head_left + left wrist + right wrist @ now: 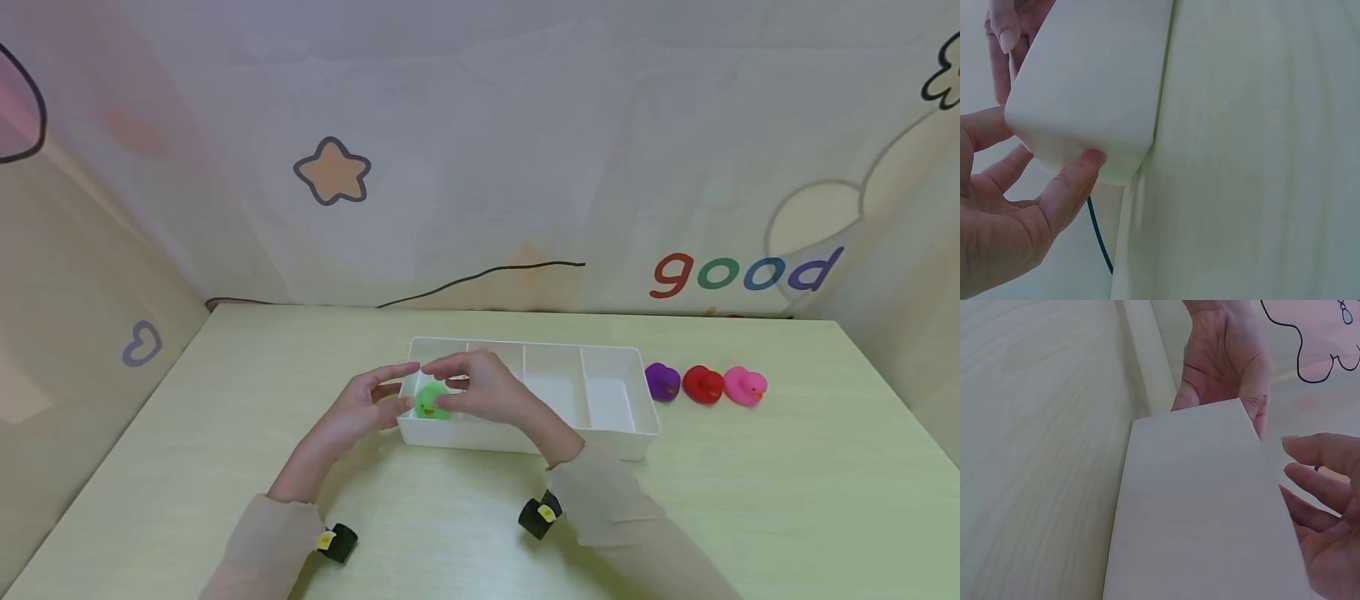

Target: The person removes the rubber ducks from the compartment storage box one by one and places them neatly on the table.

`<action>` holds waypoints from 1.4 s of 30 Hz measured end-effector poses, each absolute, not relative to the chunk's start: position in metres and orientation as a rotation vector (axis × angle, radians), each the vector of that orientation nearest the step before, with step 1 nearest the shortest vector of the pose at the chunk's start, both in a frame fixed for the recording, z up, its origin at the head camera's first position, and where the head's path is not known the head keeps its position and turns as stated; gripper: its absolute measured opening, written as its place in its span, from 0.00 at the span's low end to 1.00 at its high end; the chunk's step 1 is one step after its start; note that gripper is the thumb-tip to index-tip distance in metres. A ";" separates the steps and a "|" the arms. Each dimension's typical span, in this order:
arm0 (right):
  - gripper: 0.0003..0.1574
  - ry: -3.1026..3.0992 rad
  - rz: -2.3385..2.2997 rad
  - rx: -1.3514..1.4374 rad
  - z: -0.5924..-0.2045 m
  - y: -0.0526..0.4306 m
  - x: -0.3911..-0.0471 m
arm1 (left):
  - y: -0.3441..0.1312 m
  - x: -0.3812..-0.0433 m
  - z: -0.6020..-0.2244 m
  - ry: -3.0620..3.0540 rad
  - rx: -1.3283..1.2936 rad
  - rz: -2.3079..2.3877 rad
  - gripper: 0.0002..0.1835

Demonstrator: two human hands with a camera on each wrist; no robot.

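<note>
A green toy duck [431,402] sits in the leftmost compartment of a white divided tray [517,437]. My right hand [487,390] reaches over that compartment, its thumb tip overlapping the duck's right side in the head view. In the right wrist view, the fingers of this right hand [1329,506] are spread loosely, with no duck visible between them. At the tray's left end is my left hand [367,408]. The left wrist view shows this left hand [1016,231] with its fingers extended and fingertips at the tray's end wall.
Right of the tray, a purple duck [662,382], a red duck [703,385] and a pink duck [746,387] stand in a row on the pale wood table [420,533]. A printed cloth backdrop [480,167] rises behind the table.
</note>
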State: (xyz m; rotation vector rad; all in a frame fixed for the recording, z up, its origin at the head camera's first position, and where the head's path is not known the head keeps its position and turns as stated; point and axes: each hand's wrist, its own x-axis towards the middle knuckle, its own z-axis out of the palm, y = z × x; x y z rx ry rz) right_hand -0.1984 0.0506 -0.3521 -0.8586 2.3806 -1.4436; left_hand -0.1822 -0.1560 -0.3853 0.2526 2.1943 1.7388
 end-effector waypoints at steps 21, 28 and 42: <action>0.11 2.778 -0.481 -0.937 -0.347 0.008 -0.207 | -0.160 -0.182 -0.385 2.168 0.279 1.764 0.29; 0.03 2.816 -0.362 -0.964 -0.348 0.004 -0.209 | -0.159 -0.183 -0.384 2.168 0.278 1.760 0.29; 0.18 2.826 -0.725 -1.049 -0.339 0.029 -0.206 | -0.157 -0.184 -0.386 2.180 0.243 1.747 0.28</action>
